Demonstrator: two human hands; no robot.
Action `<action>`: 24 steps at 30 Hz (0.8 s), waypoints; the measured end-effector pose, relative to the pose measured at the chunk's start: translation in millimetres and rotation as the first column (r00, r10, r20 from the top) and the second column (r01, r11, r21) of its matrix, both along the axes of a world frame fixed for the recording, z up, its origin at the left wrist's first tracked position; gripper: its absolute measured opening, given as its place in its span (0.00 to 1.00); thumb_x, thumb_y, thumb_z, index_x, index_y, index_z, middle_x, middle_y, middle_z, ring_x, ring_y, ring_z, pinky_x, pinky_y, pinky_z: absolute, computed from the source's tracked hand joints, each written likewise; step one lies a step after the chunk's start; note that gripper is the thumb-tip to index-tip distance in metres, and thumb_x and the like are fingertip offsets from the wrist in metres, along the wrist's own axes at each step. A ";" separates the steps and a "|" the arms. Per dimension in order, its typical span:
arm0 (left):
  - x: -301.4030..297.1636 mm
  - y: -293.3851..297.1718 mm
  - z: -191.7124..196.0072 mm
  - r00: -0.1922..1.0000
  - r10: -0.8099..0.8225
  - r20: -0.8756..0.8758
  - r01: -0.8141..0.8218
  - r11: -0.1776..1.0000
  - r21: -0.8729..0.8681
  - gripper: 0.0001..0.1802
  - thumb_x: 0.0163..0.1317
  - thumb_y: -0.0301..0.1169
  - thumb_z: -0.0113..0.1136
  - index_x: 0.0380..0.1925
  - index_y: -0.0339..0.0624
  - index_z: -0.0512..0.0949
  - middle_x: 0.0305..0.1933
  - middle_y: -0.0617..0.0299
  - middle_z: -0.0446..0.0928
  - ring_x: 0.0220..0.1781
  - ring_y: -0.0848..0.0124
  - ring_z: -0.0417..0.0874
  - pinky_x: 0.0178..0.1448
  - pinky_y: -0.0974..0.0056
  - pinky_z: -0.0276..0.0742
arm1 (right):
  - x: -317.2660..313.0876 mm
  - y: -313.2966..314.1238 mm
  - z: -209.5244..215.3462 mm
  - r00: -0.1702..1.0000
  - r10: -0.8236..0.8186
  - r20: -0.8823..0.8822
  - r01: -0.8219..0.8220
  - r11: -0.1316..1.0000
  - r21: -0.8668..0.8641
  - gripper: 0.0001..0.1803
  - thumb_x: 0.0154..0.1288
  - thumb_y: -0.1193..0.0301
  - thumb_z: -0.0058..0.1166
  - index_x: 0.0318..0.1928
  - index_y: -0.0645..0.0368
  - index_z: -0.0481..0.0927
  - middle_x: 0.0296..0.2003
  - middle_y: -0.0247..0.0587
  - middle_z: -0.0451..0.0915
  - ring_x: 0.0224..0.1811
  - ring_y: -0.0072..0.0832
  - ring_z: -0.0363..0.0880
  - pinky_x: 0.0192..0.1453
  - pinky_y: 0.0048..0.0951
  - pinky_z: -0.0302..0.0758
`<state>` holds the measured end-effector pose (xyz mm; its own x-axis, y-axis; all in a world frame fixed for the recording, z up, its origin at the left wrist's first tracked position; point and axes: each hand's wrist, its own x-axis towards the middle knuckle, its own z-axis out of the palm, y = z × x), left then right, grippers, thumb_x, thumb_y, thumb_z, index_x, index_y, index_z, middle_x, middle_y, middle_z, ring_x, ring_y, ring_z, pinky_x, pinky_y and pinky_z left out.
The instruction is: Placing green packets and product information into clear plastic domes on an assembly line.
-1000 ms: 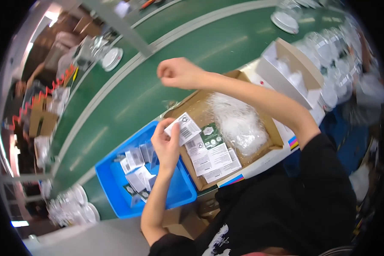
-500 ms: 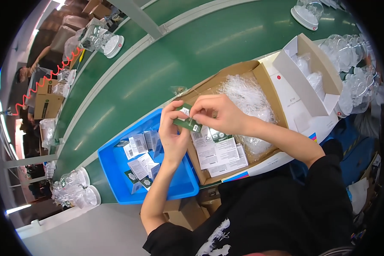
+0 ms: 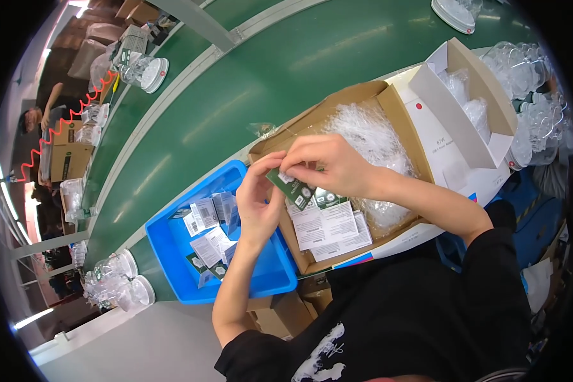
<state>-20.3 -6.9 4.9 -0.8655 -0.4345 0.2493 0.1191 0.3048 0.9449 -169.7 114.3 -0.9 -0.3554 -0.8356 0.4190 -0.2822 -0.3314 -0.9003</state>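
Note:
A small green printed card (image 3: 293, 190) is held up between my hands, over the left end of the open cardboard box (image 3: 312, 129). My left hand (image 3: 258, 207) has its fingertips closed at the card's upper left edge. From the right, my right hand (image 3: 334, 167) pinches at the top of the same card. Any small fastener between the fingertips is too hidden to make out. Just below lie white printed leaflets or cards (image 3: 328, 229), inside the box. Beside them is a tangled heap of clear plastic strands (image 3: 375, 146).
Left of the box, a blue bin (image 3: 172, 267) holds several loose printed cards (image 3: 204, 216). A white carton (image 3: 426, 89) with bagged items stands at the right. Clear plastic containers (image 3: 538, 127) sit beyond it. The green work surface (image 3: 235, 102) stretches behind. A person (image 3: 41, 118) is far left.
The green card has swung to a steeper tilt, with more of its printed face showing. My fingers have shifted slightly at its upper edge. The view has turned a little.

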 end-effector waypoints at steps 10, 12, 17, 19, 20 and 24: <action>3.4 1.1 -1.3 0.989 0.098 0.112 -0.094 0.995 -0.042 0.08 0.64 0.17 0.53 0.43 0.32 0.75 0.44 0.57 0.76 0.44 0.70 0.78 0.47 0.69 0.74 | -0.3 4.4 4.9 0.998 -0.058 -0.004 0.058 0.997 0.059 0.05 0.60 0.77 0.60 0.38 0.62 0.82 0.32 0.39 0.81 0.32 0.28 0.81 0.35 0.26 0.77; 3.6 -0.1 1.0 0.987 0.114 0.114 -0.104 0.991 -0.087 0.05 0.65 0.18 0.52 0.39 0.32 0.75 0.40 0.58 0.75 0.40 0.71 0.77 0.43 0.69 0.73 | 0.2 3.7 4.5 0.996 -0.084 -0.041 0.086 0.995 0.048 0.05 0.61 0.75 0.59 0.38 0.62 0.81 0.32 0.39 0.81 0.32 0.29 0.80 0.35 0.29 0.76; 2.4 -1.2 4.5 0.995 0.021 0.098 0.003 0.971 -0.240 0.04 0.66 0.22 0.52 0.36 0.33 0.75 0.37 0.57 0.73 0.36 0.68 0.74 0.38 0.67 0.68 | -0.3 3.7 5.4 0.994 0.059 0.088 -0.064 0.996 0.057 0.04 0.63 0.80 0.55 0.38 0.63 0.76 0.33 0.38 0.77 0.34 0.26 0.77 0.36 0.27 0.75; 0.9 -1.8 3.8 0.996 0.019 0.085 0.001 0.972 -0.236 0.03 0.65 0.22 0.52 0.36 0.34 0.75 0.37 0.57 0.73 0.36 0.67 0.74 0.39 0.67 0.68 | -1.7 2.9 4.3 0.994 0.073 0.075 -0.077 0.996 0.045 0.03 0.63 0.81 0.54 0.38 0.63 0.76 0.33 0.38 0.77 0.34 0.26 0.77 0.37 0.27 0.75; 1.8 -0.9 4.0 0.997 0.021 0.075 -0.003 0.973 -0.231 0.03 0.65 0.22 0.52 0.36 0.34 0.75 0.37 0.57 0.73 0.36 0.66 0.74 0.39 0.67 0.68 | -1.2 3.2 3.9 0.994 0.091 0.065 -0.093 0.995 0.032 0.03 0.63 0.81 0.54 0.37 0.63 0.75 0.33 0.38 0.77 0.34 0.27 0.77 0.38 0.26 0.74; 1.4 -2.4 5.2 0.998 0.011 0.067 0.007 0.965 -0.263 0.04 0.65 0.22 0.52 0.36 0.34 0.75 0.37 0.56 0.73 0.36 0.66 0.74 0.39 0.66 0.68 | -3.1 2.3 4.1 0.992 0.123 0.032 -0.123 0.992 0.021 0.03 0.63 0.80 0.54 0.37 0.63 0.75 0.34 0.38 0.76 0.34 0.27 0.76 0.38 0.26 0.74</action>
<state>-18.9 -9.4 10.1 -0.8834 -0.3630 0.2962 0.0572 0.5439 0.8372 -172.8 116.6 3.2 -0.2617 -0.8832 0.3893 -0.2127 -0.3407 -0.9158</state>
